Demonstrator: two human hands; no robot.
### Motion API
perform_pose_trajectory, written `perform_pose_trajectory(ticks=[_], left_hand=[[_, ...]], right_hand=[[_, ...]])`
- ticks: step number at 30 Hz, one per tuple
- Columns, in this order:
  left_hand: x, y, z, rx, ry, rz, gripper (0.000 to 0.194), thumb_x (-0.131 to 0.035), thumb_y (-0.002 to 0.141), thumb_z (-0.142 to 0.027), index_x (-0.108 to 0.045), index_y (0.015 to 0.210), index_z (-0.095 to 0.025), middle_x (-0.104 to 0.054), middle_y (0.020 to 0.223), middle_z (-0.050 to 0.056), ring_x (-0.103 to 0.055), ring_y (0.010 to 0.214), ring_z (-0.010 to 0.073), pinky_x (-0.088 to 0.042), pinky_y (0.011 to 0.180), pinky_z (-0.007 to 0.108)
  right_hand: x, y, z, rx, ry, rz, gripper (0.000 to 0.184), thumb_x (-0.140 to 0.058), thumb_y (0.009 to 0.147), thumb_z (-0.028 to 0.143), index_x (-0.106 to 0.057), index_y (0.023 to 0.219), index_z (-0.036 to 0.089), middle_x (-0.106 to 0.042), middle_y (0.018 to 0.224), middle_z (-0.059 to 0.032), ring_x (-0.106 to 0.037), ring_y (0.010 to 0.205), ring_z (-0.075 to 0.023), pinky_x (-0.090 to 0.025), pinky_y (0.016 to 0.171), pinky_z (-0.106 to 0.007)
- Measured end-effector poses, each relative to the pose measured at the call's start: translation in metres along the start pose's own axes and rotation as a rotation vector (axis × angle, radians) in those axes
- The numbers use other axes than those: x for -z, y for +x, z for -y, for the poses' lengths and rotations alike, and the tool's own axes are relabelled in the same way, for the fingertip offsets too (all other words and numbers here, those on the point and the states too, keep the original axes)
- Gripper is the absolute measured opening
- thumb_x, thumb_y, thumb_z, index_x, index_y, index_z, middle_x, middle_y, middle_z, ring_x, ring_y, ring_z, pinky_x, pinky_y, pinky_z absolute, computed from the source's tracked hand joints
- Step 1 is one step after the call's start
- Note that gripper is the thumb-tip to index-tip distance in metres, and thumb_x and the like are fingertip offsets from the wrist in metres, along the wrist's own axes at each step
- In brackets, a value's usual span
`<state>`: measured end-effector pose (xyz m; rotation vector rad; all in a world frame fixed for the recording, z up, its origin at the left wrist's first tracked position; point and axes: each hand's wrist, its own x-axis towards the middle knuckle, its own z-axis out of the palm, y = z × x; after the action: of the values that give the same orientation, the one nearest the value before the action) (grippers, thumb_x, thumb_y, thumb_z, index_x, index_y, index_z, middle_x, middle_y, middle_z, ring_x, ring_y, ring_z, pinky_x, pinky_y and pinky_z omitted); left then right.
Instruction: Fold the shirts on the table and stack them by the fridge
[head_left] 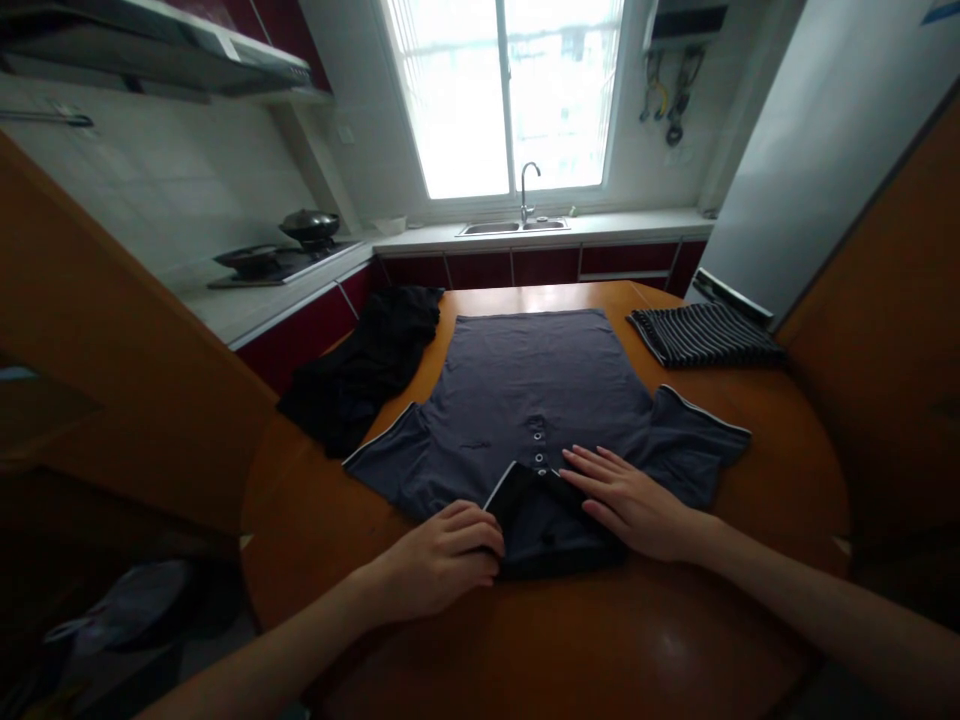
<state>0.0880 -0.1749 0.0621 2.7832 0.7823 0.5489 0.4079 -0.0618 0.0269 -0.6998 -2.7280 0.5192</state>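
Observation:
A dark grey polo shirt (540,370) lies spread front side up, its hem toward the window and its black collar (517,490) toward me. White piping edges the collar and both short sleeves. A short row of buttons runs up from the neck. At the collar's left side, my left hand (450,555) has its fingers curled and closed on the collar edge. My right hand (626,500) rests flat on the collar's right side, fingers stretched out toward the buttons. Part of the collar is hidden beneath both hands.
The shirt lies on a rounded wooden table (570,650). Black clothing (375,350) lies crumpled at its left, and a folded striped garment (709,335) at its far right. Beyond are a counter with a sink (491,228), a stove with pans (309,225) and a fridge (810,130).

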Motion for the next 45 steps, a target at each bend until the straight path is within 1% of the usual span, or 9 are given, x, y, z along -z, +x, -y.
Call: perform_pose_trajectory(ticks=[3,9,18,23,27,31,34,39,45], left_hand=[[0.013,0.002,0.005,0.028,-0.144,-0.009,0.025,-0.047,0.104,-0.027,-0.065,0.119,-0.02,-0.069,0.119,0.012,-0.062,0.115,0.0237,-0.05,0.102,0.039],[0.025,0.039,0.045,0.347,-0.196,-0.252,0.034,-0.04,0.106,-0.025,-0.063,0.131,-0.019,-0.065,0.133,0.01,-0.06,0.124,0.0199,-0.046,0.108,0.036],[-0.037,0.066,0.053,0.384,0.006,0.071,0.057,-0.039,0.106,-0.038,-0.027,0.158,-0.017,-0.028,0.163,0.014,-0.021,0.153,0.0264,-0.018,0.123,0.056],[0.006,0.056,0.057,0.396,-0.217,-0.034,0.038,-0.04,0.107,-0.032,-0.055,0.139,-0.019,-0.056,0.142,0.012,-0.051,0.134,0.0211,-0.039,0.112,0.038],[0.047,0.041,0.043,0.314,-0.335,0.156,0.022,-0.067,0.094,-0.037,-0.07,0.108,-0.02,-0.065,0.107,0.006,-0.063,0.098,0.0176,-0.048,0.089,0.027],[0.043,0.031,0.02,0.291,-0.237,0.309,0.051,-0.091,0.066,-0.04,-0.065,0.106,-0.022,-0.062,0.107,0.004,-0.059,0.1,0.0221,-0.047,0.084,0.027],[0.028,0.031,0.011,0.294,-0.13,0.37,0.04,-0.087,0.071,-0.028,-0.061,0.1,-0.022,-0.063,0.1,0.002,-0.059,0.095,0.0213,-0.045,0.081,0.027],[0.025,0.032,0.013,0.205,-0.051,0.357,0.022,-0.068,0.076,-0.007,-0.062,0.091,-0.023,-0.063,0.09,-0.001,-0.061,0.086,0.0181,-0.044,0.082,0.027],[0.041,0.03,0.014,0.217,-0.108,0.237,0.02,-0.06,0.081,-0.005,-0.059,0.091,-0.022,-0.06,0.097,0.002,-0.059,0.091,0.0174,-0.045,0.081,0.024]], right_hand=[[0.003,0.0,-0.002,-0.007,0.065,0.008,0.049,-0.042,0.105,0.038,-0.041,0.153,0.03,-0.033,0.162,-0.0058,-0.026,0.151,-0.0244,-0.021,0.124,-0.052],[0.019,0.026,-0.005,-0.066,0.101,-0.139,0.047,-0.038,0.105,0.027,-0.047,0.15,0.02,-0.04,0.159,-0.0106,-0.03,0.15,-0.0241,-0.027,0.122,-0.052],[-0.019,0.052,0.003,-0.027,-0.04,-0.106,0.061,-0.042,0.101,0.029,-0.027,0.159,0.021,-0.033,0.162,-0.0109,-0.024,0.152,-0.0245,-0.024,0.122,-0.056],[-0.022,0.048,0.001,-0.036,-0.015,-0.11,0.056,-0.041,0.102,0.031,-0.034,0.157,0.021,-0.037,0.161,-0.0106,-0.028,0.151,-0.025,-0.026,0.121,-0.055],[-0.016,0.048,0.003,-0.042,0.019,-0.201,0.044,-0.042,0.1,0.023,-0.055,0.142,0.024,-0.046,0.155,-0.0108,-0.034,0.148,-0.0275,-0.028,0.119,-0.057],[-0.005,0.052,0.002,-0.076,0.094,-0.35,0.034,-0.044,0.095,0.015,-0.069,0.117,0.021,-0.065,0.131,-0.0129,-0.056,0.127,-0.0276,-0.043,0.109,-0.05],[0.009,0.054,0.0,-0.14,0.168,-0.408,0.027,-0.046,0.093,0.014,-0.071,0.103,0.018,-0.071,0.101,-0.01,-0.065,0.096,-0.0231,-0.052,0.09,-0.04],[0.039,0.037,0.009,-0.069,0.265,-0.211,0.019,-0.05,0.094,0.018,-0.069,0.097,0.018,-0.067,0.087,-0.0035,-0.061,0.078,-0.0166,-0.05,0.075,-0.029],[0.053,-0.004,0.038,0.129,0.108,0.115,0.034,-0.079,0.079,0.049,-0.074,0.103,0.025,-0.061,0.11,-0.0078,-0.057,0.102,-0.0245,-0.05,0.089,-0.038]])
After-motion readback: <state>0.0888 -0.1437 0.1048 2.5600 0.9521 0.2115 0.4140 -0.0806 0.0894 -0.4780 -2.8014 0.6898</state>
